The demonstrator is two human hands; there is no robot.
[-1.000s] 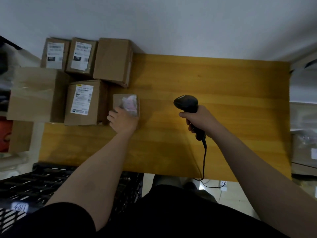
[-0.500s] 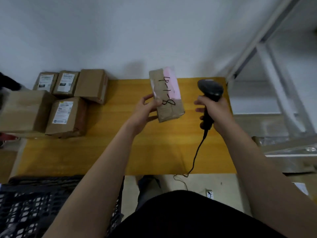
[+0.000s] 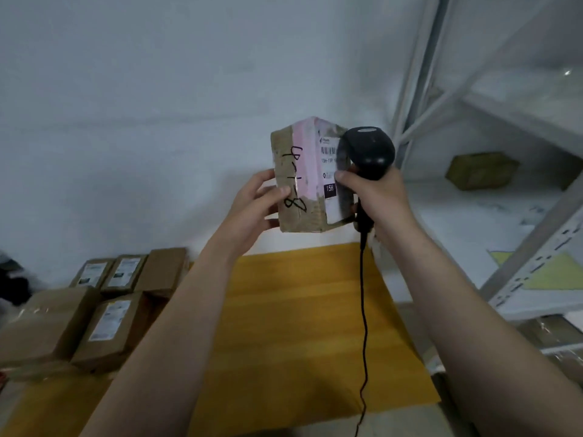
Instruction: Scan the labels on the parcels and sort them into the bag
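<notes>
left-hand grip: left hand (image 3: 252, 206) has the small taped parcel (image 3: 299, 187) pinched by its left side, thumb on the face with the marker scrawl, fingers tucked behind.
right-hand grip: right hand (image 3: 377, 197) is clenched round the handle of the black barcode scanner (image 3: 369, 151), with its cable (image 3: 364, 310) dangling down past the table edge.
where the parcel is: up in the air in front of the wall, above the far end of the yellow table (image 3: 299, 326), touching nothing but hands.
long axis: pretty much upright, leaning a touch. A corner edge faces the camera, so two faces show: brown and pink on the left, the white shipping label (image 3: 329, 171) on the right.
the bit that matters: the label face is turned to the right, straight at the scanner hand. The scanner head sits right up against the upper part of the label and covers some of it from here. Can't tell which way the scan window points.
nearer hand: the right is on the label side, the left on the far side.
my guess: they're too close to read cleanly. I'd open a little gap or twist the parcel.
bag: not in view.
waiting pile: more cardboard parcels (image 3: 107, 326) on the left of the table.
</notes>
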